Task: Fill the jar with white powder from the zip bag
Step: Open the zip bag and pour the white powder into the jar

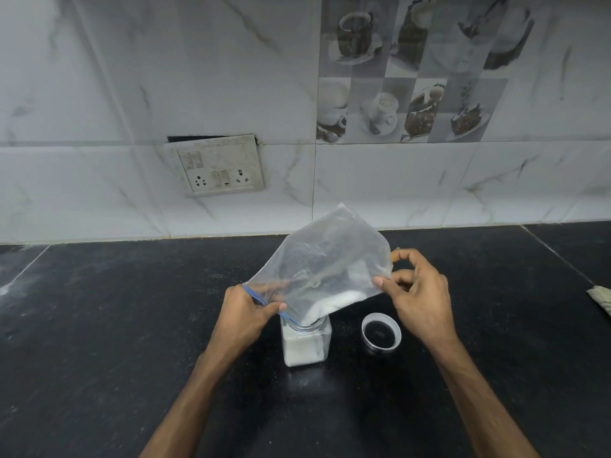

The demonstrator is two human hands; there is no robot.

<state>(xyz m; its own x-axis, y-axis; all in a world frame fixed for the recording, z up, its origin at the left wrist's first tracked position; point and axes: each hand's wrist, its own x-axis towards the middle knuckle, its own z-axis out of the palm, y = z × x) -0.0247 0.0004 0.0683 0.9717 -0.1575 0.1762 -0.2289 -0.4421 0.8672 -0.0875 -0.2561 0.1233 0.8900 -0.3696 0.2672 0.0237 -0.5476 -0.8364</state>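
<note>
A clear zip bag (pixel 325 259) with a blue zip strip is tilted mouth-down over a square clear jar (pixel 305 345) on the black counter. White powder (pixel 334 304) lies gathered in the bag's lower edge, right at the jar's mouth. The jar holds white powder in its lower half. My left hand (pixel 246 312) grips the bag's zip end beside the jar mouth. My right hand (pixel 418 292) pinches the bag's lower right edge and holds it raised.
The jar's clear lid (pixel 381 331) lies upside down on the counter just right of the jar. A black counter (pixel 132 325) runs to a tiled wall with a switch and socket plate (pixel 220 166). A cloth-like corner (pixel 601 299) shows at the far right edge.
</note>
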